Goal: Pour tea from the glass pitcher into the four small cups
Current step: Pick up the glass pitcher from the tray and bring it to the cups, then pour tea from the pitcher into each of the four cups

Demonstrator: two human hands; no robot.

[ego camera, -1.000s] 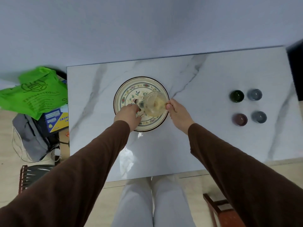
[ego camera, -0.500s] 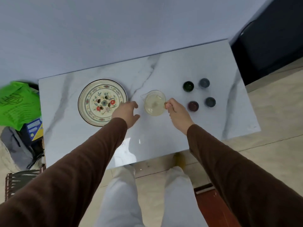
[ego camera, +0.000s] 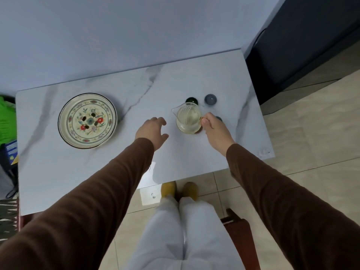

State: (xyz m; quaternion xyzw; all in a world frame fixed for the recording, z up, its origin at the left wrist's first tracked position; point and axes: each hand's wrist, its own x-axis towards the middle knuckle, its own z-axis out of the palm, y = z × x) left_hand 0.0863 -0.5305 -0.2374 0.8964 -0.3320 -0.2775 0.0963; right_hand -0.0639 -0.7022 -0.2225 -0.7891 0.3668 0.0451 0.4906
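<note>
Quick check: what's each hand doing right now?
Left hand: open, empty, hovering over the table.
Right hand: closed on the handle of the pitcher, held above the cups.

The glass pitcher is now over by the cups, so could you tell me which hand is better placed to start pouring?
The right hand: it already grips the glass pitcher by its handle beside the green cup. The left hand hangs open and empty, apart from the pitcher.
</note>
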